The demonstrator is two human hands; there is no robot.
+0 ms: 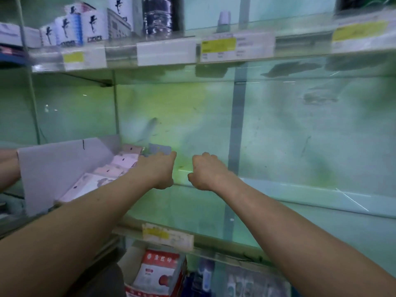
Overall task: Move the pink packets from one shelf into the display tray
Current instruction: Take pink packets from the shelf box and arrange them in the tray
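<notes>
A grey cardboard display tray (53,168) stands on the glass shelf at the left, and a row of pink packets (126,161) lies in it. My left hand (158,170) is at the tray's right end with its fingers curled. Its knuckles are against a grey-blue card (159,148) behind the packets, and what the fingers hold is hidden. About a hand's width to the right, my right hand (205,172) hovers over the bare glass shelf (300,189) with its fingers curled into a fist and nothing visible in it.
The shelf above carries white boxes (94,24), a dark roll (158,13) and yellow price labels (218,45). Below, a red-and-white carton (158,273) and blue packages (205,275) sit under the shelf's front rail (167,234). Another person's arm (8,166) shows at the left edge.
</notes>
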